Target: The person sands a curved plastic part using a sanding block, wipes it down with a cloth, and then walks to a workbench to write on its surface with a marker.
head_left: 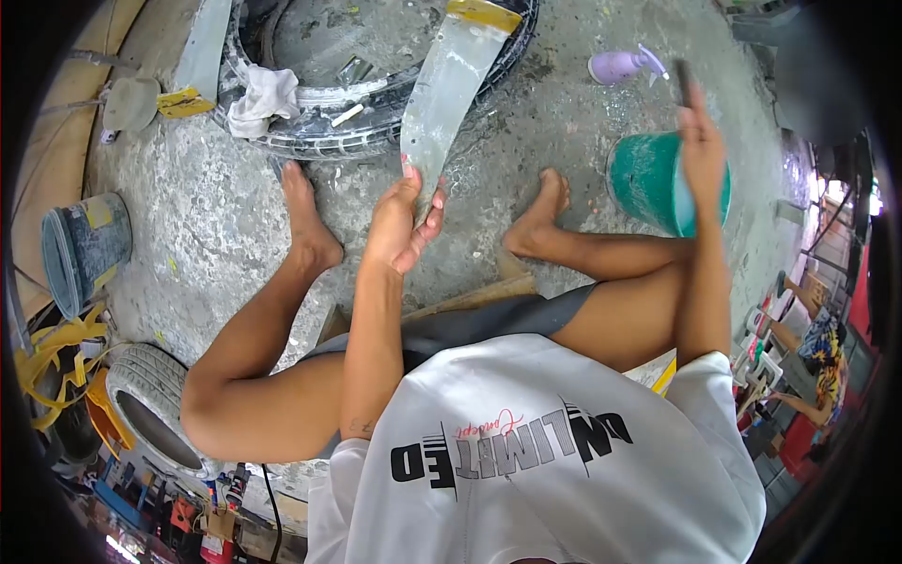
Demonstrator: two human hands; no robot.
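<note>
White shirt (564, 508), printed, bottom of frame, nearest camera. Grey strip (449, 94), upper middle, is in the left hand (399, 221). Strip's long axis runs from the fingers up and a bit right, yellow end at the top edge, so it lies ahead of that hand. Left hand much nearer, touching; right hand (701, 155) well apart, right side of frame. Left: forearm points up-frame, palm partly turned up, thumb and fingers pinching strip's lower end. Right: forearm upright in frame, hand in front of green bucket (644, 179), closed on a dark tool (685, 86) pointing up; blurred, exact finger placement can't tell. Strip's upper part overlaps tire (324, 141) in view, contact can't tell. Purple spray bottle (615, 67) upper right, beyond bucket.
</note>
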